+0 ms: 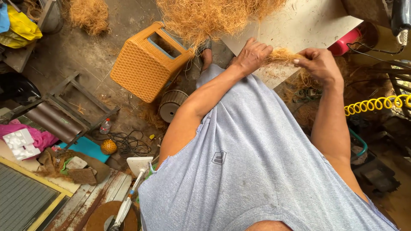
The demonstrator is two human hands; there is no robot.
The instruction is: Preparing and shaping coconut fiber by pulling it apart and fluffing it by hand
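Both hands work a small tuft of brown coconut fibre (282,54) over a pale board (299,30). My left hand (252,55) pinches one end of the tuft, fingers curled around it. My right hand (319,64) grips the other end between thumb and fingers. A large loose heap of the same fibre (214,17) lies on the board just beyond my left hand. My grey sleeveless shirt (257,162) fills the lower middle of the view.
An orange woven plastic stool (145,64) lies tipped on the concrete floor at left, a small ribbed brown pot (171,105) beside it. A yellow coiled hose (376,104) runs at right. A red container (344,42), black cables (128,143) and scattered clutter surround me.
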